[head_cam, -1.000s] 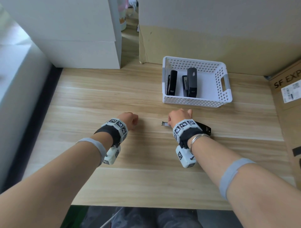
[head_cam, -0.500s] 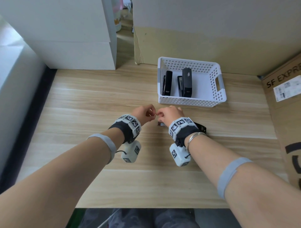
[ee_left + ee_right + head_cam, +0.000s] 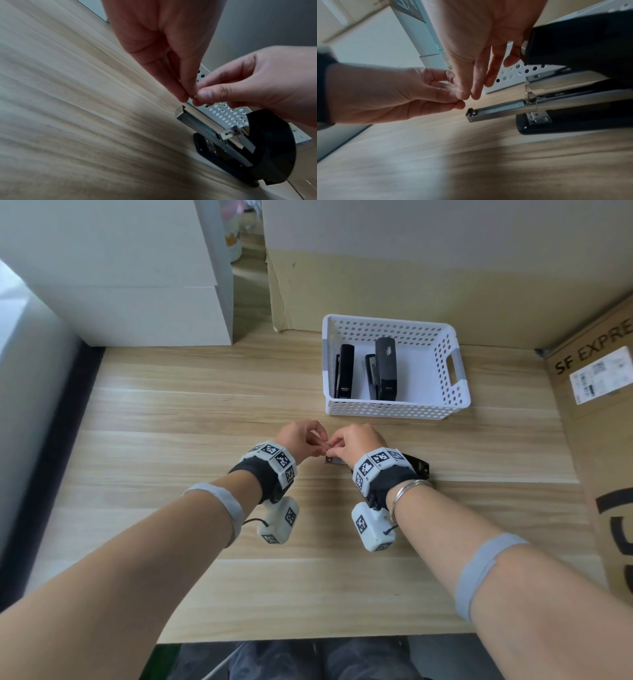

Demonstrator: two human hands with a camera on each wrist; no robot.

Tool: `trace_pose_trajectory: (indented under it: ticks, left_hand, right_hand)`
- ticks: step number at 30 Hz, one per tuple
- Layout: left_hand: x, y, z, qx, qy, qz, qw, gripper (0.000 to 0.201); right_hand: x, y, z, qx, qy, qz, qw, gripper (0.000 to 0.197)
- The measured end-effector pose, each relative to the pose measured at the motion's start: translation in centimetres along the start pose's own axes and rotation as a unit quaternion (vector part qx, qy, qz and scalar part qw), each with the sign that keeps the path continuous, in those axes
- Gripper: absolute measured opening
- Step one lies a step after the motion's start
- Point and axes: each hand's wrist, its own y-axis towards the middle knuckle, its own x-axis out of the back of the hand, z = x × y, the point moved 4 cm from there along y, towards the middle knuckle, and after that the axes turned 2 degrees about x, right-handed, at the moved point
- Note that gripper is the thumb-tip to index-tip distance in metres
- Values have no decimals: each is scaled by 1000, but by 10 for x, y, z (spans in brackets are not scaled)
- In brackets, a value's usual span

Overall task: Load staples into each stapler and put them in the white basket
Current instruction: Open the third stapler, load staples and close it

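Both hands meet just above the table. My left hand and right hand pinch a tiny strip of staples between thumb and fingertips. Below them lies a black stapler, swung open, with its metal magazine bare and pointing left. The strip is above the magazine's front end and apart from it. The white basket stands behind and holds two black staplers, a slim one and a bigger one.
A white cabinet stands at the back left. Cardboard lines the back wall, and a printed cardboard box is along the right edge. Bare wooden tabletop stretches left of and in front of the hands.
A second ago the hands were apart, the left curled on the table and the right on the stapler. They have come together over the magazine's front end.
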Motion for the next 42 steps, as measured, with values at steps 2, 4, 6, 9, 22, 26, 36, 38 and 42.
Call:
trace_pose_trajectory:
  ticks: [2,4,6,9,22,26,36,38,42]
  left_hand:
    - [-1,0,1,0,3,4,1000,35]
    - [-1,2,4,8,17,4,1000,31]
    - [-1,2,9,27,55,4,998,24]
    - [-5,0,15,46,133,29,990,17]
    - [-14,-4,18,29,230,60,971,21]
    - [-15,-4,17,20,224,68,972,19]
    - [-11,-4,21,38,196,59,978,21]
    - [-11,-5,19,41,192,53,979,23]
    - [-11,-6,15,41,208,46,976,25]
  right_hand:
    - [0,0,1,-4,-14,-12,1000,13]
    - [-2,0,2,5,-47,-22,999,12]
    - [-4,-1,4,21,-93,-21,995,15]
    - [-9,-2,5,38,-140,-4,989,19]
    - [-16,0,12,61,-187,6,980,23]
    - [-15,3,12,48,-196,19,979,24]
    - [-16,18,3,3,-167,53,985,17]
    - [-19,20,3,-2,-180,53,982,18]
    - [-17,21,5,-1,-212,52,976,16]
